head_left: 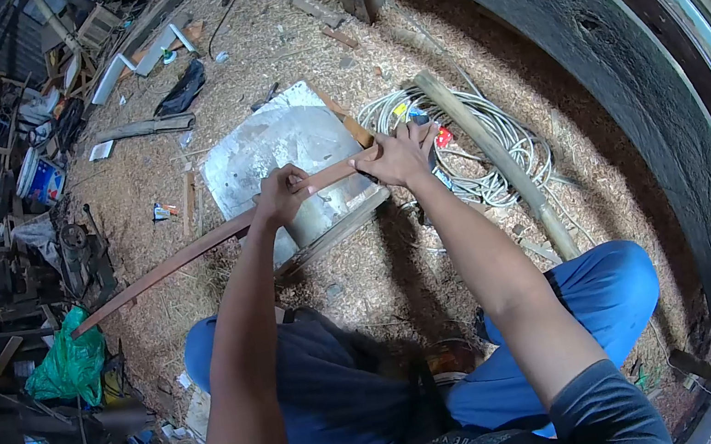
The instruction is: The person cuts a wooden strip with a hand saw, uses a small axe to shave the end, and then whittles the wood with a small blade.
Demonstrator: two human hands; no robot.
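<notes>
A long, narrow reddish-brown wooden strip (184,253) slants across the view, from the lower left up to the middle. My left hand (279,195) is closed around it, fingers bent over its upper side. Farther along, my right hand (401,157) grips the strip near its right end, thumb laid along it; the fingertips are partly hidden. Beneath both hands lies a board topped with a worn, silvery metal sheet (256,149). A lighter piece of wood (351,125) rests at the board's right edge, just beyond my right hand.
A coil of grey cable (510,170) lies to the right, with a wooden pole (494,158) across it. Green plastic bag (70,360) and piled clutter line the left side. A large dark curved wall (630,76) bounds the right. Wood shavings cover the ground.
</notes>
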